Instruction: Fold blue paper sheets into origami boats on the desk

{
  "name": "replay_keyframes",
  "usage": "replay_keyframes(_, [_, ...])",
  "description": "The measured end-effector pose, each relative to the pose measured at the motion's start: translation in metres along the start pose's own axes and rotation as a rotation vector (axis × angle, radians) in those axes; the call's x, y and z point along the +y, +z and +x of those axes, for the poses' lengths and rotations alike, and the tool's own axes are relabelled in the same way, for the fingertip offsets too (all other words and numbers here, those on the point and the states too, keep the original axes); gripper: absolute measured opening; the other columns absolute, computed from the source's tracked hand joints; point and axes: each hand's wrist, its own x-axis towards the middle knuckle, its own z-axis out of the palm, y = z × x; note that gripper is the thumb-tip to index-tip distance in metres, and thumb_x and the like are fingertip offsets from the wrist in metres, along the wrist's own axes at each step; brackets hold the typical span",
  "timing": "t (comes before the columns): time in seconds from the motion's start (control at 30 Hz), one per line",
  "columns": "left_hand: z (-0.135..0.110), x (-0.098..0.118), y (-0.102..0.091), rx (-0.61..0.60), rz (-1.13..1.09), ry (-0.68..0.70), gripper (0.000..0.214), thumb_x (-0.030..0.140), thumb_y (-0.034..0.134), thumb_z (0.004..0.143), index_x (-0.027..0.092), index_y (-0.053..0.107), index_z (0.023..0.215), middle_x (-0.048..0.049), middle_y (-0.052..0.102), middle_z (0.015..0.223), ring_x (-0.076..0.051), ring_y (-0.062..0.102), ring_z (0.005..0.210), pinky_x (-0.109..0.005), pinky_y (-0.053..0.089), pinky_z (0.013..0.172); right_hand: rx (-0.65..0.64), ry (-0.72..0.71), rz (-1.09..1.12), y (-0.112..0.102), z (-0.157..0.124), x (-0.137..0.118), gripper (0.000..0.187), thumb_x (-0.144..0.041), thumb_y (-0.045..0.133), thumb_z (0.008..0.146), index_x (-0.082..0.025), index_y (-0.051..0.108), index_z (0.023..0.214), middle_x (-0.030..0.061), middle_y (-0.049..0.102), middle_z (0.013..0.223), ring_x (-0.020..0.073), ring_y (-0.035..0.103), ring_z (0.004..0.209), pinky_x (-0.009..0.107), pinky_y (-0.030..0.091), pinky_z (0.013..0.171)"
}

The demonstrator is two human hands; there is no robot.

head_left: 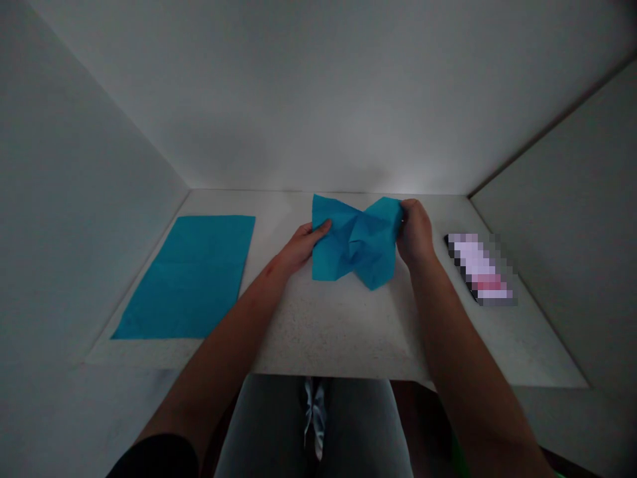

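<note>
A crumpled blue cloth or paper sheet point(355, 239) is held up over the table, creased and twisted in its middle. My left hand point(304, 244) is closed on its left edge, with the thumb on the near face and the other fingers partly hidden behind. At the upper right edge, my right hand point(415, 231) pinches it, the fingertips mostly out of sight. To the left of my left arm lies a second blue sheet point(192, 275), spread flat with a faint crease across it. Whether the sheets are fabric or paper, I cannot tell.
A phone point(480, 269), its screen blurred out, lies on the right part of the white table point(338, 338). Pale walls close in the table at the back point(318, 99), left and right. My legs point(269, 425) are under the front edge.
</note>
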Motion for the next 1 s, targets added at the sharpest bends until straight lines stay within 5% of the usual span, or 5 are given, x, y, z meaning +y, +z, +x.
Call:
replay_keyframes(0.1, [-0.003,0.003,0.004,-0.013,-0.102,-0.032,0.049,0.054,0.09,0.083,0.018,0.079,0.114,-0.012,0.084,0.11,-0.033,0.079,0.111,-0.047,0.064,0.1,0.024,0.009,-0.006,0.007,-0.008,0.0,0.054,-0.077,0.072,0.083,-0.028,0.052,0.083,-0.0046,0.049,0.071,0.0175,0.055,0.069,0.029,0.047,0.059])
replay_keyframes(0.27, [-0.002,0.007,0.005,0.069,-0.194,0.061,0.052,0.054,0.085,0.089,0.017,0.076,0.124,-0.0127,0.083,0.117,-0.033,0.077,0.119,-0.046,0.063,0.107,-0.209,0.15,0.048,0.025,-0.026,-0.01,0.065,-0.089,0.071,0.079,-0.029,0.071,0.104,0.0031,0.076,0.091,0.0285,0.073,0.094,0.041,0.062,0.08])
replay_keyframes(0.4, [0.0,0.006,0.0,0.042,-0.126,0.081,0.053,0.061,0.081,0.091,0.02,0.077,0.124,-0.0134,0.082,0.119,-0.035,0.076,0.122,-0.049,0.064,0.105,-0.285,0.172,0.041,0.03,-0.032,-0.013,0.069,-0.085,0.081,0.073,-0.028,0.077,0.111,0.0049,0.082,0.095,0.0313,0.078,0.096,0.044,0.066,0.081])
replay_keyframes(0.77, [0.014,-0.002,-0.012,0.119,-0.03,0.152,0.056,0.069,0.076,0.091,0.024,0.075,0.126,-0.0131,0.08,0.125,-0.032,0.075,0.122,-0.048,0.065,0.101,-0.108,-0.013,-0.021,0.013,-0.019,-0.017,0.075,-0.09,0.068,0.083,-0.028,0.075,0.124,0.0072,0.082,0.106,0.0312,0.078,0.101,0.042,0.066,0.076])
replay_keyframes(1.0, [0.014,0.005,-0.029,0.485,0.275,0.403,0.056,0.074,0.072,0.091,0.021,0.076,0.109,-0.0119,0.081,0.112,-0.032,0.073,0.114,-0.043,0.061,0.096,0.0,-0.086,-0.075,-0.008,-0.01,-0.023,0.063,-0.086,0.068,0.086,-0.027,0.074,0.106,0.0026,0.072,0.08,0.0248,0.071,0.079,0.034,0.057,0.062])
